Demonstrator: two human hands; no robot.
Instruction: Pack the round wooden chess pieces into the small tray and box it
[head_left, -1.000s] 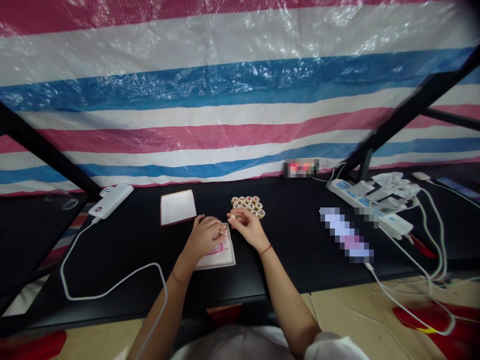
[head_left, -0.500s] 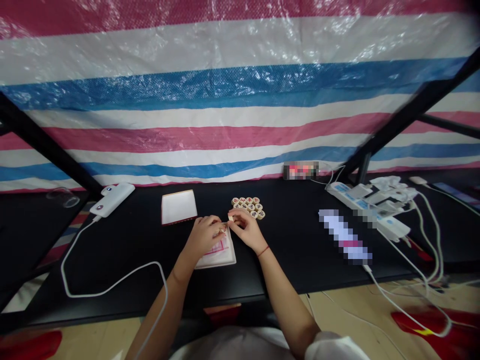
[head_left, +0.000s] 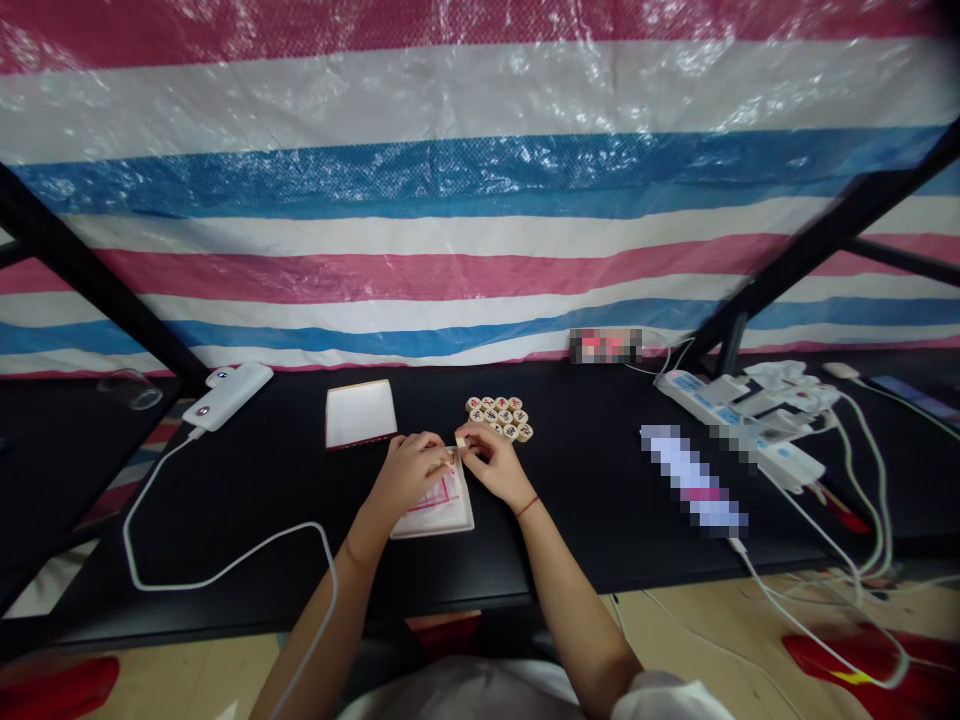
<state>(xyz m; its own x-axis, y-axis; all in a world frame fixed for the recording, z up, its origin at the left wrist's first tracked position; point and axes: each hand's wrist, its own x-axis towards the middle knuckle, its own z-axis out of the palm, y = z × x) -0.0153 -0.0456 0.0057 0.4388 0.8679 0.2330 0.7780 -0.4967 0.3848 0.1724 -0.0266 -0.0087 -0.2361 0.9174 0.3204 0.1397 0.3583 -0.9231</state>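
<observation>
My left hand (head_left: 415, 472) lies over the upper left of a white box tray (head_left: 435, 522) with a pink-lined sheet in it. Its fingers are bent around a round piece (head_left: 450, 458), mostly hidden. A pale round piece (head_left: 461, 441) is pinched between the fingertips of my right hand (head_left: 491, 462), at the tray's upper right corner. Just beyond the right hand, round cream pieces (head_left: 490, 404) with red or dark characters stand close together in rows on the black table (head_left: 592, 480).
A white box lid (head_left: 360, 414) lies behind the left hand. At the left is a white power bank (head_left: 229, 397) with a cable (head_left: 225, 577). To the right are a blurred-out phone-like object (head_left: 694, 480) and a crowded power strip (head_left: 750, 425).
The view has shifted slightly. Both hands keep nearly the same places at the tray, and the piece in my right hand sits a little lower.
</observation>
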